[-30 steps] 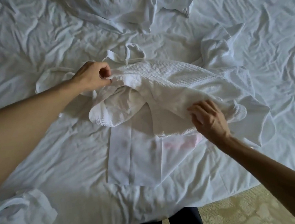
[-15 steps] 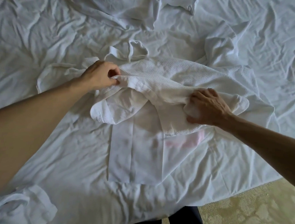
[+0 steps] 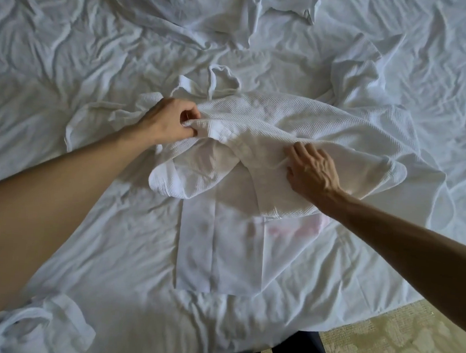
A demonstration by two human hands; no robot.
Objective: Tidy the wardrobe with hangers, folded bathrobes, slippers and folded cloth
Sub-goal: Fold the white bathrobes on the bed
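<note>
Your left hand (image 3: 169,121) pinches the robe's (image 3: 313,127) waffle edge, fingers curled round a fold. Your right hand (image 3: 311,171) grips the same edge further right, fingers bent into the cloth. The robe lies bunched between and beyond both hands on the sheet (image 3: 68,52), over a flat folded cloth (image 3: 220,253) just below them.

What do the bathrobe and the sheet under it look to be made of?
Bathrobe: white waffle-weave cloth, probably cotton; a grid of small squares shows, matte, held by the left hand and right hand. Sheet: smooth thin woven cloth, likely cotton or a blend; fine sharp creases, faint sheen.
</note>
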